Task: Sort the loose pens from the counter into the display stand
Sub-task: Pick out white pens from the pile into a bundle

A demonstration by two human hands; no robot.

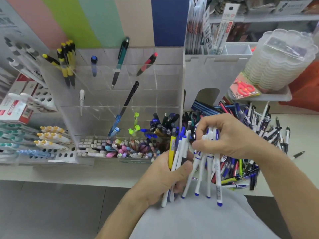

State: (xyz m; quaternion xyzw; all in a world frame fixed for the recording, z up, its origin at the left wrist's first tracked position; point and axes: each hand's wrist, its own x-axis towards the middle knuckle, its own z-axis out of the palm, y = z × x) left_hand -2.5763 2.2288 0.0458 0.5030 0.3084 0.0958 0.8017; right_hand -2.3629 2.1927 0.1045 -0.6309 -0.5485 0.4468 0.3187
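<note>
My left hand [165, 176] grips a bundle of white and blue pens [179, 152] together with one yellow pen [171, 150], near the counter's front edge. My right hand [229, 135] holds several more white pens with blue tips [208, 171], which hang down over my shirt. Behind and under my right hand lies a big heap of loose pens [255, 128] on the white counter [86, 173]. The clear acrylic display stand [165, 80] rises to the left of the heap, with a few pens standing in its compartments.
Left of the stand are racks of markers [50, 140] and boxed pens [15, 109]. A tray of erasers and small pens [114, 149] sits at the stand's foot. A white divider [215, 69], stacked clear tubs [279, 61] and packaged red scissors [245, 87] stand at the back right.
</note>
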